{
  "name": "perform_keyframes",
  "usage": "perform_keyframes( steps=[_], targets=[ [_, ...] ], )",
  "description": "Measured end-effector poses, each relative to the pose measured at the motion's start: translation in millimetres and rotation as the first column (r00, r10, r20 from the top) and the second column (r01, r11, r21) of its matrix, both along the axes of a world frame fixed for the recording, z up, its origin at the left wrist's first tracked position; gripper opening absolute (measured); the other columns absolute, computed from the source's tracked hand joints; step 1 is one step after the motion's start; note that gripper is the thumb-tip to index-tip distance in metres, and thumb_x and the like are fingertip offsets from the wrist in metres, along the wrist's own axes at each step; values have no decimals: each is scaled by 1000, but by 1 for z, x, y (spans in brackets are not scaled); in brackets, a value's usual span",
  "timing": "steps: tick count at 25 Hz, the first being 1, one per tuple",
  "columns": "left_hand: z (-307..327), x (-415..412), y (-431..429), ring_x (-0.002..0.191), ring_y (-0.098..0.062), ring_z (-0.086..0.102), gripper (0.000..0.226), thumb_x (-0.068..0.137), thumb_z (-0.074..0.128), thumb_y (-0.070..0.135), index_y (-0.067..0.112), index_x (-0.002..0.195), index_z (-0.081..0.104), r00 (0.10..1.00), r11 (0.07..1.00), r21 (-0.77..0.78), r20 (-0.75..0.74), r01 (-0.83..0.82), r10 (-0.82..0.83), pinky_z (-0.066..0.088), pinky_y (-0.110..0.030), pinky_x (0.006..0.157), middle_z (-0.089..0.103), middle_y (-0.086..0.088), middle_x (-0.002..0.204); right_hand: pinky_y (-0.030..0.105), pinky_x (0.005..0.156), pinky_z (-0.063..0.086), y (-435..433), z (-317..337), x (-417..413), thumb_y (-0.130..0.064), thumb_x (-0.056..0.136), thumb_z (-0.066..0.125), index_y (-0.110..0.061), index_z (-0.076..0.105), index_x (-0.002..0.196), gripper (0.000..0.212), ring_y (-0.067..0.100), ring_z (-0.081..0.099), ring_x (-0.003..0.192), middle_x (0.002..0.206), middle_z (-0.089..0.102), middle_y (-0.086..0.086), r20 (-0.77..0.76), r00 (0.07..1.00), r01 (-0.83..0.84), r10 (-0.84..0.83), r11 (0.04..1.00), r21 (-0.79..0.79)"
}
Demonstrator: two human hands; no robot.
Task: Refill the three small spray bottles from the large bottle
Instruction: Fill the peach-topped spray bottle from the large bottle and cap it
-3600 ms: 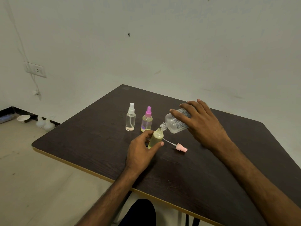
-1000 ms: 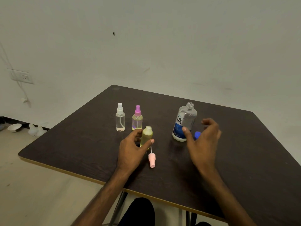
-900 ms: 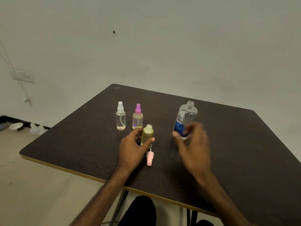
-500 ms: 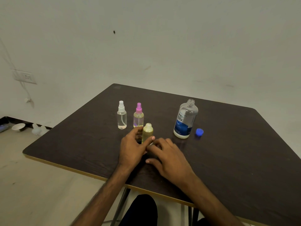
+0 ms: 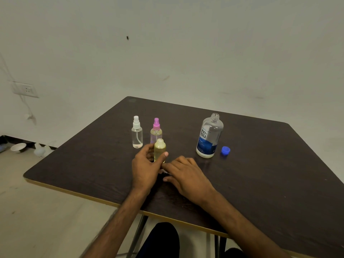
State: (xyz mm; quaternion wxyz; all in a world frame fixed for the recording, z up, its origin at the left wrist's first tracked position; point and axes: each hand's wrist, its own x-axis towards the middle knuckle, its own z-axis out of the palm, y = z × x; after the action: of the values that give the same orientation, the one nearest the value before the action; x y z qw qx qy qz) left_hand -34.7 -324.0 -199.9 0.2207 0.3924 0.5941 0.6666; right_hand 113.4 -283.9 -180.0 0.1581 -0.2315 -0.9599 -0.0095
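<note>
yellow bottle [image 5: 159, 149] in left hand [image 5: 147, 168]; right hand [image 5: 188, 178] moved from large bottle [image 5: 209, 135]

A small clear plastic spray bottle with a white pump top [image 5: 137, 135] stands upright just left of the frame's centre, with a little liquid at its bottom. Just right of it stands a small clear spray bottle with a pink pump top [image 5: 156, 131], upright, holding pale liquid. In front of that, lower in the frame, a small uncapped bottle of yellow-green liquid [image 5: 159, 150] stands upright and nearly full, gripped by the left hand [image 5: 146, 170]. Right of centre the large clear bottle with a blue label [image 5: 209, 136] stands upright, neck open. Its small round blue cap [image 5: 225, 150] lies just beside its base, to the right.
</note>
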Motion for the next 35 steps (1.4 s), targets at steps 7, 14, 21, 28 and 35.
perform_keyframes(
  steps=[7, 14, 21, 28, 35],
  targets=[
    [-1, 0, 0, 93, 0, 71, 35, 81, 81, 18, 30, 110, 65, 999, 1000, 5, -27, 25, -25, 59, -26, 82, 75, 12, 99, 32, 93, 32, 6, 6, 6, -55, 92, 50, -27, 55, 122, 41, 11, 48, 110, 117, 61, -8, 2, 997, 71, -71, 994, -84],
    [1, 1, -1, 92, -1, 72, 34, 83, 80, 17, 31, 110, 64, 998, 999, 6, -47, 42, -41, 59, -25, 81, 75, 10, 98, 41, 103, 30, -2, -2, -3, -60, 89, 50, -30, 59, 118, 43, 12, 51, 108, 115, 59, -7, -41, 996, 69, -73, 993, -96],
    [-1, 0, 0, 96, -4, 71, 36, 81, 82, 19, 36, 108, 65, 998, 999, 0, -55, 38, -38, 59, -32, 87, 75, 11, 101, 37, 101, 33, 13, 15, 15, -51, 90, 58, -35, 61, 115, 30, 5, 44, 105, 110, 55, -14, -98, 984, 136, -151, 980, -144],
    [0, 0, -1, 98, 3, 68, 40, 81, 81, 23, 29, 117, 66, 995, 999, -27, -94, 37, -40, 55, -21, 87, 71, 18, 102, 41, 96, 43, 34, 36, 25, -56, 84, 59, -37, 64, 105, 28, -1, 52, 95, 98, 58, -21, -152, 964, 180, -218, 957, -230],
    [-1, -1, 0, 97, 7, 66, 44, 81, 81, 27, 28, 122, 65, 990, 997, -57, -123, 58, -64, 53, -15, 84, 70, 22, 102, 30, 79, 55, 30, 61, 20, -23, 87, 72, -16, 68, 103, 18, 15, 67, 90, 95, 72, -1, -594, 725, -143, -350, 767, -626]
  ],
)
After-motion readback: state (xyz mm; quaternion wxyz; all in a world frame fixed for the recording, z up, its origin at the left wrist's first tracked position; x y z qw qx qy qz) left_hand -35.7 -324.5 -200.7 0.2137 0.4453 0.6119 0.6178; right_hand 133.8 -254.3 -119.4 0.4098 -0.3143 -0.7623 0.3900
